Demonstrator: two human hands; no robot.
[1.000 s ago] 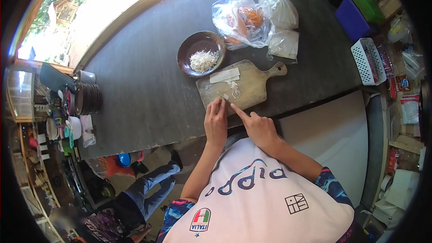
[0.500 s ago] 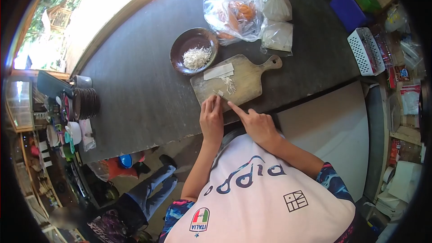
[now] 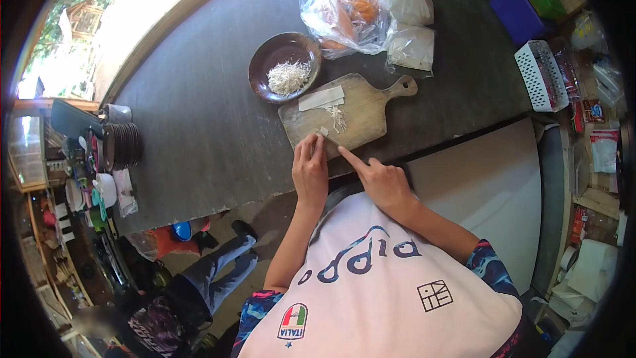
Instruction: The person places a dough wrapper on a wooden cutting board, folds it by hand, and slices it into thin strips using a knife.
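A wooden cutting board with a handle lies near the table's front edge. My left hand has its fingers bunched on the near left part of the board, holding down a small pale piece. Close beside it my right hand grips a knife, mostly hidden, with the index finger stretched along it. Farther up the board lie flat pale strips and a small heap of thin shreds. Behind the board's left corner, a brown bowl holds a pile of similar white shreds.
Clear plastic bags with orange contents and white packets stand behind the board. Stacked dark plates are at the table's left end. A white basket is at right. Another person is at lower left beyond the table.
The view has shifted slightly. Both hands stay at the board's near edge in nearly the same pose, with the fingertips a little lower on the board.
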